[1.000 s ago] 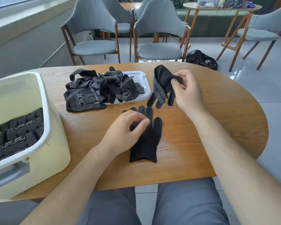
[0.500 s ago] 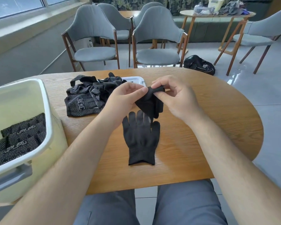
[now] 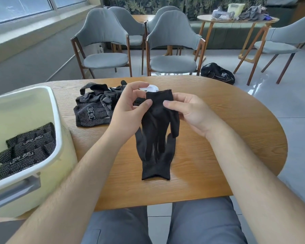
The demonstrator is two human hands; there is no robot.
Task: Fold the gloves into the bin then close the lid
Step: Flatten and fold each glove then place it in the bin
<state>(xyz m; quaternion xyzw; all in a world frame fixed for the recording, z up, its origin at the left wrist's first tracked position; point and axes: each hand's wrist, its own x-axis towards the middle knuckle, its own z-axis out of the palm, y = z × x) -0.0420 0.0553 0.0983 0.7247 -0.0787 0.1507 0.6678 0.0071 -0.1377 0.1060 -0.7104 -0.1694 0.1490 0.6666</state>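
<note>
A black glove hangs cuff-up, fingers pointing down, above the table. My left hand pinches the cuff's left side and my right hand pinches its right side. Under it a second black glove lies flat on the wooden table, cuff toward me. A heap of dotted black gloves sits behind my left hand, over a white lid that is mostly hidden. The pale yellow bin stands at the left with folded dotted gloves inside.
Grey chairs stand beyond the table's far edge. A black bag lies on the floor. A second round table with clutter is at the back right. The bin's grey handle faces me.
My left hand left the flat glove and joined my right hand on the raised glove. The two hands turned it cuff-up and spread it so its fingers hang down.
</note>
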